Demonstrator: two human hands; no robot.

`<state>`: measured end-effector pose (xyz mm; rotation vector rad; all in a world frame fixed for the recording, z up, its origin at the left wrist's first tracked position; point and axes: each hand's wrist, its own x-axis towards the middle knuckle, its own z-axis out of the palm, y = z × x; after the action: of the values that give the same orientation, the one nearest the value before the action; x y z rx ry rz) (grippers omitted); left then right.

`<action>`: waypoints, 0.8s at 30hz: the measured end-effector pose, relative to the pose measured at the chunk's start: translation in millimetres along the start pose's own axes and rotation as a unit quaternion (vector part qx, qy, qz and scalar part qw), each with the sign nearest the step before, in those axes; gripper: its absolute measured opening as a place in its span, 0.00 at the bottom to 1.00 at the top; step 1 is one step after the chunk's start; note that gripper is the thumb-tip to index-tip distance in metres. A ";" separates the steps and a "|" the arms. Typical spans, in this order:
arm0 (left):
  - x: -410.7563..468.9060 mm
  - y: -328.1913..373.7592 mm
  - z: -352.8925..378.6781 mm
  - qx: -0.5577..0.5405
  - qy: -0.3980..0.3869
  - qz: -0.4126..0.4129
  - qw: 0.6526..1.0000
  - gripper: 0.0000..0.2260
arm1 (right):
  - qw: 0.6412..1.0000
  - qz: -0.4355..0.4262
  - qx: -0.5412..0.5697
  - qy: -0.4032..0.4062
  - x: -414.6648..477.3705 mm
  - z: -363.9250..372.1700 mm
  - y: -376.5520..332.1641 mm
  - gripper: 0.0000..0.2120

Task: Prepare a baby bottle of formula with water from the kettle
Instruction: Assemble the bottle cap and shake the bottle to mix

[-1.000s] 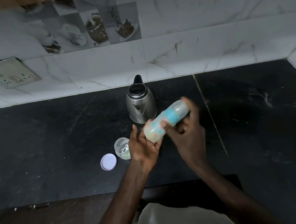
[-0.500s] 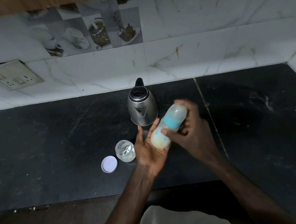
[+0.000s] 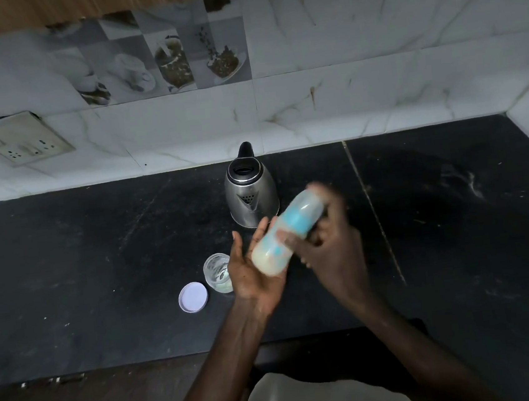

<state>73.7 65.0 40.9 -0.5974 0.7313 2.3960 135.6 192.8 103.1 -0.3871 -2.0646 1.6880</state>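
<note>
Gripping the blue-patterned translucent plastic baby bottle (image 3: 288, 233) in my right hand (image 3: 330, 252), I have my fingers and thumb curled round its upper half, though that hand is blurred. The bottle is tilted, its top up to the right and its base down to the left, with milky white liquid gathered at the base end. My left hand (image 3: 248, 277) lies flat, palm up and fingers straight, and the bottle's base rests against the palm. Both hands are above the black stone counter (image 3: 68, 270), roughly midway between its back and front edges. The black-handled steel kettle (image 3: 251, 192) stands upright near the back edge, just behind the bottle. A small clear glass jar (image 3: 217, 272) stands just left of my left hand. A round white lid (image 3: 193, 296) lies flat beside the jar, on the side toward the front edge.
</note>
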 end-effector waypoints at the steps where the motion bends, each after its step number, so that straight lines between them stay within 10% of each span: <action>1: -2.2 -1.1 1.5 -0.007 -0.002 -0.011 1.000 0.31 | 0.998 0.006 -0.022 -0.065 -8.8 3.5 5.7 0.40; 11: -14.8 -3.1 8.0 -0.001 -0.042 -0.020 0.999 0.31 | 0.980 -0.021 0.006 -0.199 -1.0 -10.1 14.2 0.43; 16: -3.6 -6.1 4.8 0.021 -0.032 0.004 0.999 0.31 | 0.991 -0.114 -0.005 0.075 28.1 -26.8 -3.0 0.43; 21: 1.1 -3.6 14.5 0.018 -0.050 -0.009 0.999 0.32 | 0.961 -0.146 -0.230 -0.049 16.2 -20.8 -7.7 0.42; 24: 5.4 1.8 13.8 0.036 -0.036 0.006 0.999 0.31 | 0.977 -0.133 -0.028 0.167 35.4 -27.9 -16.2 0.40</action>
<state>65.1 74.2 48.9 -0.4756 0.7883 2.3774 120.1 230.1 128.8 -0.3649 -1.8272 1.3104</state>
